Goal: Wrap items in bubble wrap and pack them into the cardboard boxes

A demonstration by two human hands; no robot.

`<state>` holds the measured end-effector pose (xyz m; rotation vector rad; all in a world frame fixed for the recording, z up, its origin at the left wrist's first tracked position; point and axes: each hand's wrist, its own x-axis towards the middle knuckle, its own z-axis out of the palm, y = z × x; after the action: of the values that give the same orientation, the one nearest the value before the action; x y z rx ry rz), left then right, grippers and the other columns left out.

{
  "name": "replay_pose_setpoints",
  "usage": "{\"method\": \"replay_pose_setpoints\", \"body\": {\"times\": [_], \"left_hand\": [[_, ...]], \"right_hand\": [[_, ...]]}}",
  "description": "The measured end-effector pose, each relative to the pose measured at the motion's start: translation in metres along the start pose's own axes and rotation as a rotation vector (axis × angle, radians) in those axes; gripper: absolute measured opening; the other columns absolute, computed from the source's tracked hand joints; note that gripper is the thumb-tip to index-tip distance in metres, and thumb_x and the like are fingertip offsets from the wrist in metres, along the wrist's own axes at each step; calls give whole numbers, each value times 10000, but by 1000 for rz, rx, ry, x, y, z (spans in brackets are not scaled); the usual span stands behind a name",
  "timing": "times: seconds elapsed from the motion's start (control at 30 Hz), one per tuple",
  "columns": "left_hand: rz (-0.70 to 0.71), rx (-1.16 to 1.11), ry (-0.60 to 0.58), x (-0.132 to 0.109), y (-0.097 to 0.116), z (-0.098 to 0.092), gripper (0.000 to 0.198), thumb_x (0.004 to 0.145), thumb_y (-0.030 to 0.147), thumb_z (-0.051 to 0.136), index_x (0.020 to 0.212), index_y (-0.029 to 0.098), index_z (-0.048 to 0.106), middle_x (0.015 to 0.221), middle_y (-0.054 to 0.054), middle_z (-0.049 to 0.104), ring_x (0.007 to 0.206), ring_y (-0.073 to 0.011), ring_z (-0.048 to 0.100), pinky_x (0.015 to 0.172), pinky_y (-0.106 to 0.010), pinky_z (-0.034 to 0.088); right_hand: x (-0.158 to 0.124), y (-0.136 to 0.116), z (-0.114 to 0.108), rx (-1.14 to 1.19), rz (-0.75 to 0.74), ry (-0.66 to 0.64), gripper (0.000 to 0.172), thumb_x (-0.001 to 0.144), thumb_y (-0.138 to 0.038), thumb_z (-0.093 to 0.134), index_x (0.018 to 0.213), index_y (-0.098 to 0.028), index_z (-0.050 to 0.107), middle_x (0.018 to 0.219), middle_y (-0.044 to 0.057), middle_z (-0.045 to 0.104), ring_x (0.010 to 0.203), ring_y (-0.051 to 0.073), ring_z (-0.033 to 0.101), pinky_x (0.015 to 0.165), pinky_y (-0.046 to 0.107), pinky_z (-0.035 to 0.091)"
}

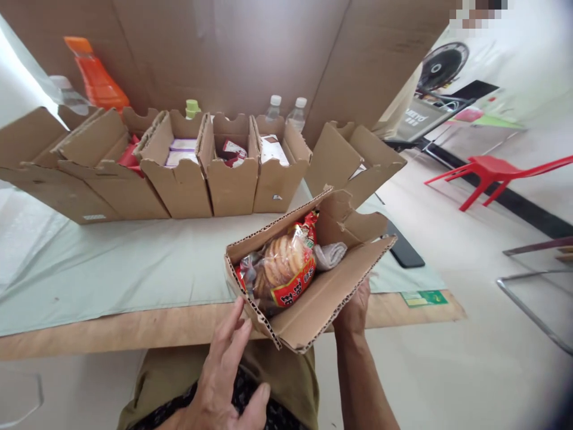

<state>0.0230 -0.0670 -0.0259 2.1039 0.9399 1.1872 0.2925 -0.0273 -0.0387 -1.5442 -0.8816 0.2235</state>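
Note:
An open cardboard box [313, 304] is held over the table's near edge, tilted towards me. Inside it lie a clear and red packet of round biscuits [286, 263] and a grey wrapped item [330, 255]. My right hand [353, 307] grips the box from below at its right side, fingers mostly hidden behind the cardboard. My left hand [226, 373] is at the box's near left corner, fingers stretched out and touching the corrugated edge, holding nothing.
A row of several open cardboard boxes [179, 167] with packets stands at the back of the table [111, 269], which is covered by a pale green cloth. Bottles [286, 113] stand behind them. A dark phone [405, 251] lies at the right. A red chair [492, 173] stands on the floor.

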Motion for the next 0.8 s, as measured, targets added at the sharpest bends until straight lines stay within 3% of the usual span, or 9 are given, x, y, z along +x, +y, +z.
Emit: {"method": "replay_pose_setpoints", "body": {"times": [0.2, 0.3, 0.4, 0.5, 0.57, 0.67, 0.73, 0.8], "left_hand": [[-33, -31, -90, -11, 0, 21, 1146, 744, 124, 774, 1682, 423, 188, 1727, -78, 333, 1477, -427, 495, 1073, -561, 605], [-14, -24, -79, 2, 0, 24, 1079, 782, 109, 720, 1690, 366, 197, 1750, -102, 271, 1525, -418, 429, 1122, -563, 566], [25, 3, -72, 35, -8, 24, 1009, 840, 80, 630, 1701, 289, 148, 1727, -163, 310, 1556, -390, 388, 1184, -588, 494], [41, 3, -109, 84, -27, 27, 988, 884, 124, 600, 1703, 290, 74, 1661, -173, 424, 1500, -362, 477, 1158, -577, 513], [17, -36, -182, 119, -38, 33, 947, 874, 167, 604, 1693, 266, 139, 1619, -176, 480, 1458, -370, 516, 1133, -589, 520], [-34, -110, -303, 163, -45, 52, 940, 841, 207, 615, 1679, 220, 189, 1624, -185, 474, 1443, -383, 515, 1153, -607, 481], [-47, -158, -345, 183, -45, 70, 964, 824, 216, 623, 1680, 194, 180, 1643, -197, 445, 1446, -390, 505, 1171, -609, 459], [-42, -201, -343, 194, -45, 90, 974, 819, 211, 623, 1680, 188, 169, 1669, -199, 403, 1483, -390, 464, 1203, -610, 427]], "right_hand": [[23, -4, -1, 150, 79, 30, 627, 926, -573, 604, 1456, -243, 550, 1336, 98, 663, 1218, 282, 643, 1084, 491, 504], [25, -10, -8, 208, 49, 54, 596, 927, -523, 651, 1441, -237, 559, 1335, 102, 671, 1245, 272, 641, 1109, 482, 488], [0, -14, -24, 169, 12, 197, 547, 919, -456, 709, 1400, -227, 589, 1311, 112, 676, 1235, 267, 644, 1099, 478, 492], [-45, -10, -46, 67, 17, 373, 487, 871, -407, 780, 1300, -217, 647, 1189, 102, 689, 1130, 264, 668, 1062, 498, 505], [-69, -3, -63, -8, -15, 415, 492, 808, -385, 837, 1234, -212, 663, 1131, 93, 681, 1092, 275, 669, 1065, 531, 491], [-73, 12, -85, -62, -97, 298, 764, 664, -430, 926, 1322, -238, 588, 1270, 113, 649, 1209, 319, 627, 1113, 577, 444], [-54, 25, -97, -43, -78, 177, 921, 588, -520, 949, 1372, -261, 540, 1364, 129, 630, 1274, 340, 604, 1112, 575, 449], [-29, 37, -106, -29, 4, 74, 929, 542, -619, 938, 1318, -256, 579, 1311, 145, 678, 1218, 357, 645, 1021, 543, 521]]}}
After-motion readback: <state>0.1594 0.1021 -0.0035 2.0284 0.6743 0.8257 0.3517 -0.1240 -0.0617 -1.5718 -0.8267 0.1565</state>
